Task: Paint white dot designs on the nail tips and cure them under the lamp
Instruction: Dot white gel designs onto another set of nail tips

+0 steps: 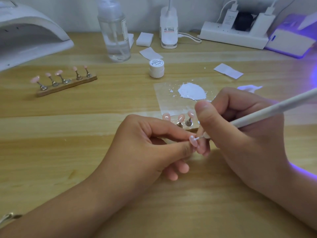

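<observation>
1. your left hand (147, 145) pinches a pink nail tip (192, 140) above the wooden table (68, 152).
2. your right hand (240, 127) grips a white dotting pen (274, 109), its end touching that tip.

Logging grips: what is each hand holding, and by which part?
The left hand pinches a nail tip at its left edge between thumb and forefinger. The right hand grips the white pen near its painting end.

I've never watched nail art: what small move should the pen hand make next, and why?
Probably the right hand lifts the pen straight off: its point touches the pink nail tip that the left hand pinches, so a dot seems laid.
</observation>
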{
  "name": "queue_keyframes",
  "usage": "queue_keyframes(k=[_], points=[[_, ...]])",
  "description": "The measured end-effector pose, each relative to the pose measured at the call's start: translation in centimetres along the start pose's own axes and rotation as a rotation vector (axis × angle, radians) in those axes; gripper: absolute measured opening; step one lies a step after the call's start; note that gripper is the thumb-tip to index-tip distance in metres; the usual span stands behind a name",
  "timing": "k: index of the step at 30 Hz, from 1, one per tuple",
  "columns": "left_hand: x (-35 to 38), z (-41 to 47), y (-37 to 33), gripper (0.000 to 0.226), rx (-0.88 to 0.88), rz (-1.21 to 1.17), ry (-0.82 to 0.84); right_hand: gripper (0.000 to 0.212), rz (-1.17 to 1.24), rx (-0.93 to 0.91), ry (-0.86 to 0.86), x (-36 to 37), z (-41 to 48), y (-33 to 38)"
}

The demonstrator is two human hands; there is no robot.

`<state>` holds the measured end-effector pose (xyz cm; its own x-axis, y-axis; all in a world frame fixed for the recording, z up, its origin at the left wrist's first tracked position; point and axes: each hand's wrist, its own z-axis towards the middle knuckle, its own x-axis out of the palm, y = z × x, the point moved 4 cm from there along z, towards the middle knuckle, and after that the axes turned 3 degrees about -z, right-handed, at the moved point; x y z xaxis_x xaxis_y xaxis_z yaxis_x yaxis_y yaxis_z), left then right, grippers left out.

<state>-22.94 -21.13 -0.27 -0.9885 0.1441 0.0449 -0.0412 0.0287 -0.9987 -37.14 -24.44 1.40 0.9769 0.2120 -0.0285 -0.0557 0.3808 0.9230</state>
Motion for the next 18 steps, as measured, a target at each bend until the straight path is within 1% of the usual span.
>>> queue_keyframes(k=[11, 15, 18], points=[[0.0, 0.0, 0.1, 0.002, 0.000, -0.005, -0.016, 0.040, -0.006, -0.012, 0.016, -0.2, 0.0, -0.2], [0.0, -0.1, 0.2, 0.006, -0.028, -0.036, -0.066, 0.038, 0.051, -0.052, -0.053, -0.8, 0.7, 0.6], [0.1, 0.0, 0.3, 0.006, -0.043, -0.052, -0.079, 0.040, 0.002, -0.079, -0.117, -2.0, 2.4, 1.4]])
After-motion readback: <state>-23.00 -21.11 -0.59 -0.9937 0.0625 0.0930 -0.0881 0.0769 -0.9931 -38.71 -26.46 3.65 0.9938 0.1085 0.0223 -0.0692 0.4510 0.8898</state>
